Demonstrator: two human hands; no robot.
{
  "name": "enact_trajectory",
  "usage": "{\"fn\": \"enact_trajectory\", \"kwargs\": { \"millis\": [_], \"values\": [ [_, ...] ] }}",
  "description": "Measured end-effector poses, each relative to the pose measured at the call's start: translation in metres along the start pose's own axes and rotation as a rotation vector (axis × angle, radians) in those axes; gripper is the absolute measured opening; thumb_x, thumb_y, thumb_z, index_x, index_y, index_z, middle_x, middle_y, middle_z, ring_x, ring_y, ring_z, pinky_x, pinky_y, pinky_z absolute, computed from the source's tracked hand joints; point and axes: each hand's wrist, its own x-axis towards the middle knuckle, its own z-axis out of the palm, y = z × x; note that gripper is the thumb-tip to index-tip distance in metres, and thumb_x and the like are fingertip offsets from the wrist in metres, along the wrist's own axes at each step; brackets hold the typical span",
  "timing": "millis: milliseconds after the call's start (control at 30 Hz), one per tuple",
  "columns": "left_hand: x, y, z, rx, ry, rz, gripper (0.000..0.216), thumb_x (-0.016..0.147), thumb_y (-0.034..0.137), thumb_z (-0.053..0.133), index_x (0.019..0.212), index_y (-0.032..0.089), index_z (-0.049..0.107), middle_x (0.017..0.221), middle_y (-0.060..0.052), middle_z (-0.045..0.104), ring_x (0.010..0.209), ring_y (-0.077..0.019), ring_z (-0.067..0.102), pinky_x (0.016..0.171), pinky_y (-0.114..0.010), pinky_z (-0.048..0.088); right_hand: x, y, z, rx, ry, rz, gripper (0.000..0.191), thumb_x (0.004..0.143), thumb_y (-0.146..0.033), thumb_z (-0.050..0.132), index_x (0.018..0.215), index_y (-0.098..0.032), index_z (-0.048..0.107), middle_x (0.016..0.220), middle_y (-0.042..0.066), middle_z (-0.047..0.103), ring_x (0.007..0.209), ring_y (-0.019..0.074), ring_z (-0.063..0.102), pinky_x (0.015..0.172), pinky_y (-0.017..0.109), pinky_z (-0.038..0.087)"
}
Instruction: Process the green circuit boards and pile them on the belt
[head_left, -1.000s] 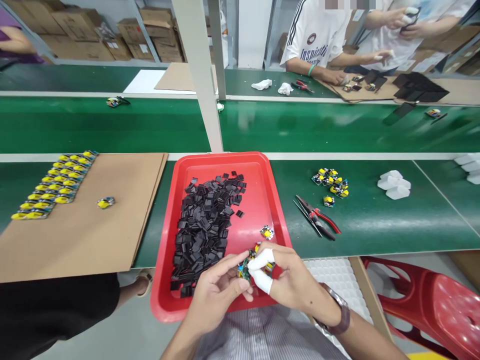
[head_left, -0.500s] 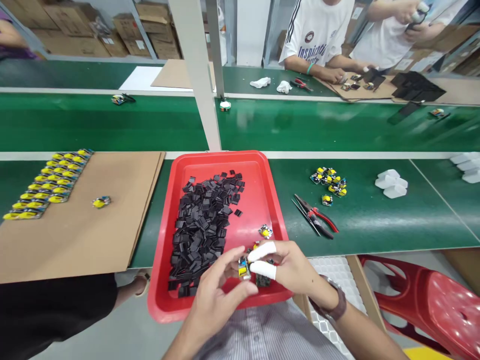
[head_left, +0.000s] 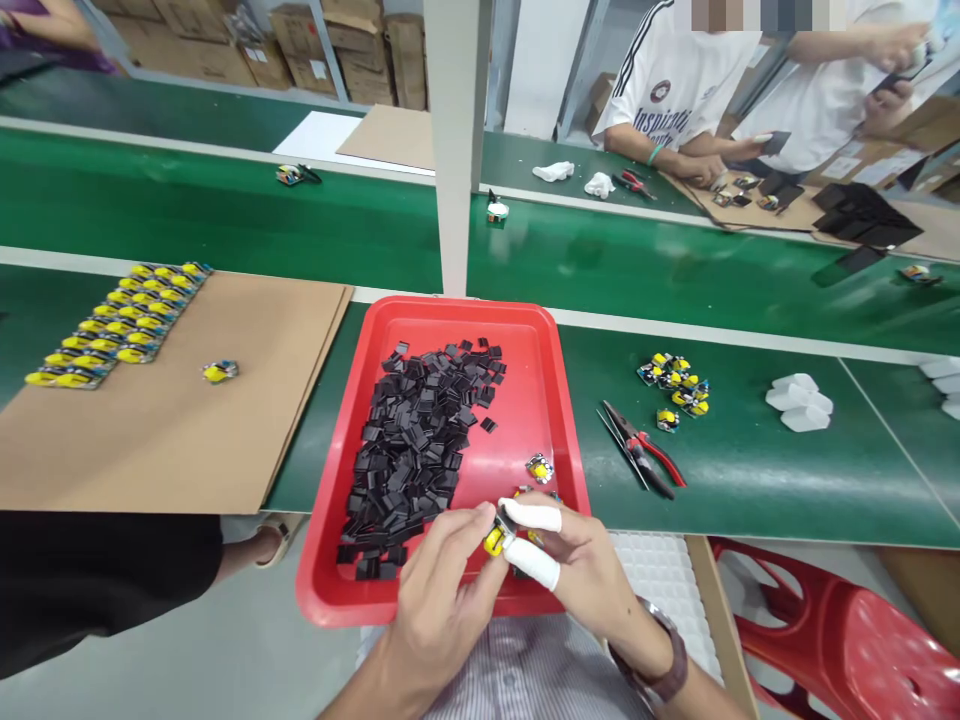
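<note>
Over the near end of a red tray (head_left: 525, 375), both my hands meet at a small circuit board (head_left: 494, 541) with a yellow part on it. My left hand (head_left: 442, 580) is closed, pinching the board between thumb and fingers. The thumb and index finger of my right hand (head_left: 581, 560), covered in white finger cots, close on the board's other side. A dark bit shows at those fingertips; I cannot make out what it is. Black square pieces (head_left: 412, 430) lie heaped in the tray's left part. Another board (head_left: 539, 468) lies in the tray, and more are partly hidden behind my right hand.
Rows of boards (head_left: 124, 320) and a single board (head_left: 220, 372) lie on cardboard (head_left: 247, 420) at left. Right of the tray are pliers (head_left: 645, 455), tweezers (head_left: 624, 445), loose boards (head_left: 675, 380) and white pieces (head_left: 799, 402). A red stool (head_left: 892, 630) stands at lower right. People work across the green conveyor (head_left: 360, 230).
My hands have drawn closer together, and the board has turned so its yellow part faces lower left. The view has shifted a little. Across the conveyor, a co-worker's hand now holds up a dark piece.
</note>
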Motion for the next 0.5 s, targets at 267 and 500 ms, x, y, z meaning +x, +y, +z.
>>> {"fn": "enact_trajectory", "kwargs": {
  "millis": [267, 500],
  "values": [
    [0.002, -0.002, 0.003, 0.017, 0.054, -0.001, 0.049, 0.083, -0.008, 0.071, 0.128, 0.010, 0.063, 0.114, -0.011, 0.070, 0.106, -0.0188, 0.069, 0.093, -0.029, 0.060, 0.006, -0.010, 0.010, 0.004, -0.061, -0.004, 0.030, 0.095, -0.017, 0.071, 0.116, -0.038, 0.078, 0.119, 0.004, 0.071, 0.105, 0.0193, 0.068, 0.091, 0.033, 0.058],
    [0.005, -0.003, -0.008, 0.039, 0.043, 0.033, 0.046, 0.086, -0.006, 0.068, 0.129, 0.012, 0.063, 0.113, -0.010, 0.069, 0.106, -0.0190, 0.069, 0.094, -0.030, 0.060, 0.010, -0.006, 0.018, 0.073, 0.025, -0.081, 0.035, 0.091, -0.013, 0.074, 0.116, -0.036, 0.077, 0.113, 0.003, 0.074, 0.100, 0.0182, 0.072, 0.093, 0.034, 0.059]
  ]
}}
